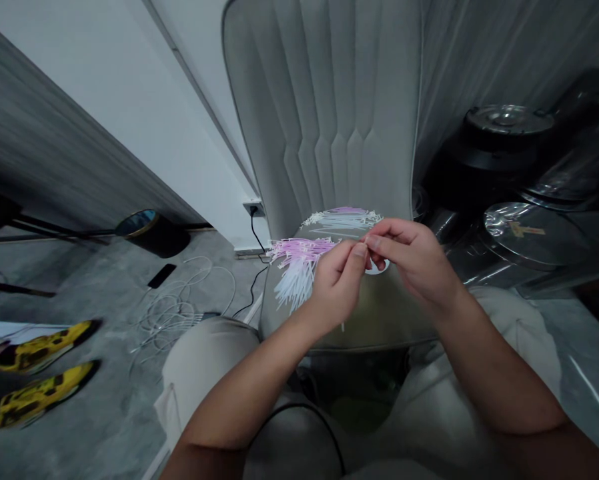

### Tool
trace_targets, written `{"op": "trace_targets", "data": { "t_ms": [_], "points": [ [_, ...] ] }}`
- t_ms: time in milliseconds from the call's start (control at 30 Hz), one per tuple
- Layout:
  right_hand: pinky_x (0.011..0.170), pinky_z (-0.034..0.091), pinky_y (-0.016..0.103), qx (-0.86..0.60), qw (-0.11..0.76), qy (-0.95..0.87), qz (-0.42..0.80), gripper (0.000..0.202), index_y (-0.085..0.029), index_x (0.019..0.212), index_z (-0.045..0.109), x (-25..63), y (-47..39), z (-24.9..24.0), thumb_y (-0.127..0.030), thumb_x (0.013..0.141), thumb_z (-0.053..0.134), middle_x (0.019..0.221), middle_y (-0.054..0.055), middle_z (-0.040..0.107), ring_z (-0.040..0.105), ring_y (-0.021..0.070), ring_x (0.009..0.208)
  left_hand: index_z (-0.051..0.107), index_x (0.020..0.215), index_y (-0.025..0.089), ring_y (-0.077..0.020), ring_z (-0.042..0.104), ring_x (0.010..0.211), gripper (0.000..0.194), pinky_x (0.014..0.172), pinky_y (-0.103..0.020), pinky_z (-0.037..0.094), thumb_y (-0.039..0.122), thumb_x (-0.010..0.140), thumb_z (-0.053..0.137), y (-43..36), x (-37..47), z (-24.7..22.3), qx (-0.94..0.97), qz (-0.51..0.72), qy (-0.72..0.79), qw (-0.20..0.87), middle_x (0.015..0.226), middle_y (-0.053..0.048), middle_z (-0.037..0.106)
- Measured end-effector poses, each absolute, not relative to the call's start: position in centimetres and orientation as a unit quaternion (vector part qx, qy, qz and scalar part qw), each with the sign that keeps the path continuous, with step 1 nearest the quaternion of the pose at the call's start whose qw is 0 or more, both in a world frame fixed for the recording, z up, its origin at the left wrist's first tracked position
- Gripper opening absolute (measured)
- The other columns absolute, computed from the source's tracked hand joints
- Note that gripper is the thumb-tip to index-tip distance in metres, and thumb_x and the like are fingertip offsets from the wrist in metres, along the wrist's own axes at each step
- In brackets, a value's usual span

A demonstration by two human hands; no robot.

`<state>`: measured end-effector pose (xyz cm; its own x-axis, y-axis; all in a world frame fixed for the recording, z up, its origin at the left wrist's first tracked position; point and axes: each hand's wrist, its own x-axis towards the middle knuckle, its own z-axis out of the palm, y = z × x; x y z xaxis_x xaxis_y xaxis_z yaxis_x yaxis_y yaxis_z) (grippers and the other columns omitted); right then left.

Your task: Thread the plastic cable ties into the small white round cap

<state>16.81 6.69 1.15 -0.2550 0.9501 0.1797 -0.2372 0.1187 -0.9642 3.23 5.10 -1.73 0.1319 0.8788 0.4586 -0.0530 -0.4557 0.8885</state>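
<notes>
My left hand [337,277] and my right hand [414,257] meet above the chair seat, thumbs and fingertips pinched together. Whatever small piece they pinch is too small or hidden to name. Beside my left hand lies a fanned bundle of thin white sticks [295,283] with pink ones [299,249] across its top. A second bundle of thin pale sticks [347,218], with some pink among them, lies farther back on the seat. A white round piece [378,268] shows partly under my right hand. The tip of one thin white strip [343,327] shows below my left hand.
The grey padded chair [324,100] stands between my knees. To the right are shiny metal lidded containers [522,233]. On the floor at left lie a coiled pale cable [172,310], a black phone-like slab [162,275] and a dark bin [154,233]. Another person's yellow shoes [44,393] are at far left.
</notes>
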Motion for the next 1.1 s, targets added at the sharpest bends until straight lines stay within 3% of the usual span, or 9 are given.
{"op": "trace_targets", "data": {
  "t_ms": [467, 767, 933, 1100],
  "points": [
    [0.048, 0.035, 0.023, -0.314, 0.503, -0.55, 0.588, 0.027, -0.019, 0.061, 0.05, 16.1, 5.6, 0.9, -0.023, 0.088, 0.051, 0.054, -0.004, 0.045, 0.043, 0.0084, 0.05, 0.038, 0.062, 0.02, -0.0103, 0.028, 0.05, 0.036, 0.05, -0.028, 0.025, 0.038, 0.093, 0.044, 5.6, 3.0, -2.8, 0.578, 0.605, 0.252, 0.487, 0.055, 0.005, 0.029],
    [0.048, 0.034, 0.025, -0.325, 0.548, -0.525, 0.564, 0.028, -0.02, 0.059, 0.05, 15.9, 5.1, 1.0, -0.025, 0.086, 0.051, 0.054, -0.003, 0.043, 0.042, 0.0102, 0.051, 0.053, 0.076, 0.019, -0.0104, 0.046, 0.059, 0.028, 0.059, -0.026, 0.043, 0.036, 0.096, 0.044, 4.9, 3.1, -1.9, 0.63, 0.56, 0.256, 0.474, 0.067, 0.001, 0.05],
    [0.048, 0.035, 0.025, -0.319, 0.554, -0.524, 0.563, 0.032, -0.02, 0.059, 0.049, 15.8, 5.2, 1.1, -0.028, 0.09, 0.05, 0.056, -0.002, 0.044, 0.043, 0.01, 0.052, 0.057, 0.081, 0.018, -0.011, 0.056, 0.069, 0.025, 0.065, -0.025, 0.045, 0.031, 0.098, 0.043, 4.9, 3.2, -1.6, 0.652, 0.565, 0.219, 0.454, 0.075, -0.001, 0.06],
    [0.048, 0.035, 0.025, -0.329, 0.551, -0.537, 0.548, 0.035, -0.02, 0.058, 0.048, 15.7, 5.2, 1.1, -0.033, 0.091, 0.051, 0.055, -0.002, 0.044, 0.042, 0.0098, 0.051, 0.056, 0.08, 0.018, -0.0118, 0.058, 0.069, 0.027, 0.061, -0.025, 0.045, 0.033, 0.098, 0.043, 4.9, 3.2, -1.9, 0.654, 0.561, 0.234, 0.451, 0.074, -0.002, 0.06]
  ]
}}
